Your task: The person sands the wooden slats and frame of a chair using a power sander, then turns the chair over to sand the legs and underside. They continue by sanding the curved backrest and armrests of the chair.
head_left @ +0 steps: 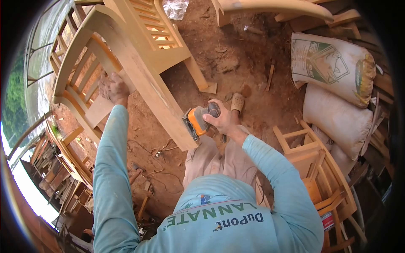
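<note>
My right hand (221,119) is wrapped round the black grip of an orange and black power sander (197,122). The sander's flat pad is against the side of a long, pale wooden leg (162,109), near its lower end. That leg belongs to a tilted wooden chair (90,31) with a curved, slatted frame. To the left, my left hand (114,87) has its fingers bent over a flat rail of the same chair, gripping it. Part of the rail is hidden beneath the hand.
Another slatted wooden piece (168,42) stands behind. Printed sacks (333,69) are stacked at the right, above a small wooden chair frame (314,160). Cords (158,154) lie on the red dirt floor (143,126). Scrap timber (55,173) is piled at the left.
</note>
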{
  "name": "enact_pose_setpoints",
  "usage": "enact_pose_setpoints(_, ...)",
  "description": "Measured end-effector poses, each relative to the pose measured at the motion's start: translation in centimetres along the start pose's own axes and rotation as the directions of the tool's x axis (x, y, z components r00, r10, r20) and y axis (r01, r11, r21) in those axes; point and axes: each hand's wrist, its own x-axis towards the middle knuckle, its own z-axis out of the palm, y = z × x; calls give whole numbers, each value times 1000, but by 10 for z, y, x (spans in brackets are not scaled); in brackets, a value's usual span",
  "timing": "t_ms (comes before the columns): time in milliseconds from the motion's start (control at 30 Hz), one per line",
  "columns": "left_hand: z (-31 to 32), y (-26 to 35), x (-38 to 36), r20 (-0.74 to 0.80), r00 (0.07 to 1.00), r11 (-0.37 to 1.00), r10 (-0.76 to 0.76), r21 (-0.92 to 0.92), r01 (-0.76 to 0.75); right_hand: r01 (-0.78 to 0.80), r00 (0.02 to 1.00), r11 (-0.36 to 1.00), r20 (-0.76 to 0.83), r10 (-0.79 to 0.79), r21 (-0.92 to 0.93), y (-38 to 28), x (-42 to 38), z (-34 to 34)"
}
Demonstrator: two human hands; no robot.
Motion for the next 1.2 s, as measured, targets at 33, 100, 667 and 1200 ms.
enact_pose_setpoints(33,1,-1,0,0,1000,1000,3,3,-3,8,1000,1000,-4,-8,-24,1,5,0)
enact_pose_setpoints(100,2,-2,0,0,1000,1000,4,5,-4,23,1000,997,-12,-23,-74,-3,18,-1)
enact_pose_setpoints(667,7,-8,2,8,1000,1000,-14,8,13,68,998,998,2,-68,1,-20,1,1)
enact_pose_setpoints(1200,8,-7,1,-22,1000,1000,-9,7,10,34,999,998,-36,-36,-50,-13,14,0)
